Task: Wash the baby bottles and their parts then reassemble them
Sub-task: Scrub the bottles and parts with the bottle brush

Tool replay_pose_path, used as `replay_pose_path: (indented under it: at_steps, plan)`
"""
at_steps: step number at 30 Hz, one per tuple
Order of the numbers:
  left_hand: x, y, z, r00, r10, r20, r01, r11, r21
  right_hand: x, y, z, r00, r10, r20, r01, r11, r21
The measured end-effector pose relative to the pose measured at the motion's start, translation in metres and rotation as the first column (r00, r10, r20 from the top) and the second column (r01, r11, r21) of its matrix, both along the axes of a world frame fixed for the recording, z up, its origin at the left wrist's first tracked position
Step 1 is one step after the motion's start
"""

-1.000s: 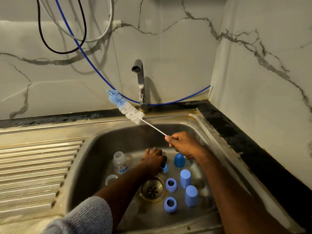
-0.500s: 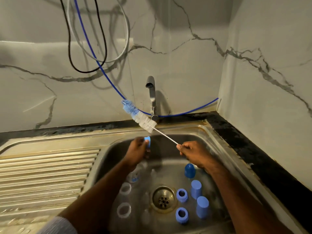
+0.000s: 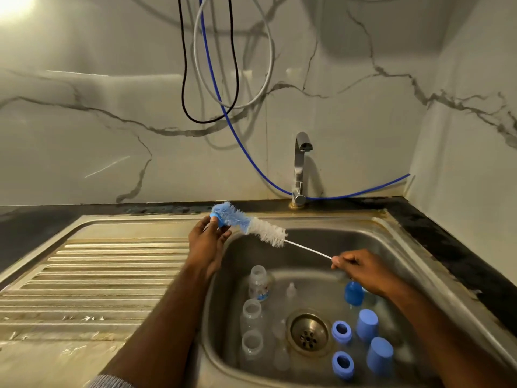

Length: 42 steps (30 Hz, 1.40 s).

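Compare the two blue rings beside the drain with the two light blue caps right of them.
The rings are short and show a dark hole on top; the caps are taller with closed, rounded tops. The rings are deeper blue, the caps paler. All stand in the sink, untouched by either hand.

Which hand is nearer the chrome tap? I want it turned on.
Right. The right hand holds the brush wire below and just right of the chrome tap; the left hand is farther off, by the drainboard.

Veined marble walls (image 3: 84, 135) meet at 2 o'clock above a dark counter (image 3: 447, 239), cables (image 3: 212, 79) looping at 12.
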<state>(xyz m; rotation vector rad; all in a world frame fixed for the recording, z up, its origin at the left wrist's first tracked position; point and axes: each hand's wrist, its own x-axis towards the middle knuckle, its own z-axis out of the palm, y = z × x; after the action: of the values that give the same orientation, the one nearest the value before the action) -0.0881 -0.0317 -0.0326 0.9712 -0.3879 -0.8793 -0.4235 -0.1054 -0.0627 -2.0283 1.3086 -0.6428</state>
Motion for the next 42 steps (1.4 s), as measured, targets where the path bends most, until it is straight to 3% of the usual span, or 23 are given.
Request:
replay_pose_path:
  at_steps: [2,7,12,19,26,32,36,39,42]
  plan:
    - [0.005,0.000,0.000,0.999,-0.009,-0.049,0.008,1.000,-0.028,-0.002,-0.002,-0.001,1.000,0.002,-0.013,-0.002,1.000,0.003]
    - [0.005,0.000,-0.001,0.997,-0.076,0.006,0.076,0.996,-0.049,0.000,-0.001,-0.003,0.992,-0.002,-0.124,0.000,1.000,-0.009]
    - [0.009,0.003,0.001,0.993,-0.059,-0.106,0.051,0.996,-0.072,0.001,0.000,-0.004,0.983,0.019,-0.180,-0.024,0.999,-0.028]
    - [0.011,0.003,-0.001,0.973,-0.056,0.222,0.057,0.998,0.001,-0.001,0.005,0.004,0.953,0.029,-0.303,-0.081,0.983,-0.163]
    - [0.020,0.001,0.000,0.988,-0.036,0.148,0.039,0.999,-0.015,-0.004,0.000,0.011,0.995,0.100,0.005,-0.091,0.927,-0.363]
    - [0.021,0.000,0.002,0.994,-0.069,0.085,0.072,0.997,-0.036,0.000,-0.003,0.009,0.997,-0.023,-0.069,0.002,0.958,-0.288]
    - [0.018,0.000,0.002,0.996,-0.079,0.051,0.082,0.995,-0.053,0.001,-0.001,0.003,0.999,0.019,-0.049,-0.030,0.974,-0.223]
    - [0.022,0.001,0.002,0.997,-0.055,0.056,0.057,0.997,-0.047,0.001,-0.002,0.003,0.996,0.086,0.013,-0.079,0.957,-0.278]
    - [0.019,0.002,0.002,0.988,-0.054,0.145,0.060,0.998,-0.031,0.000,-0.009,0.002,0.998,0.049,-0.034,-0.057,0.950,-0.307]
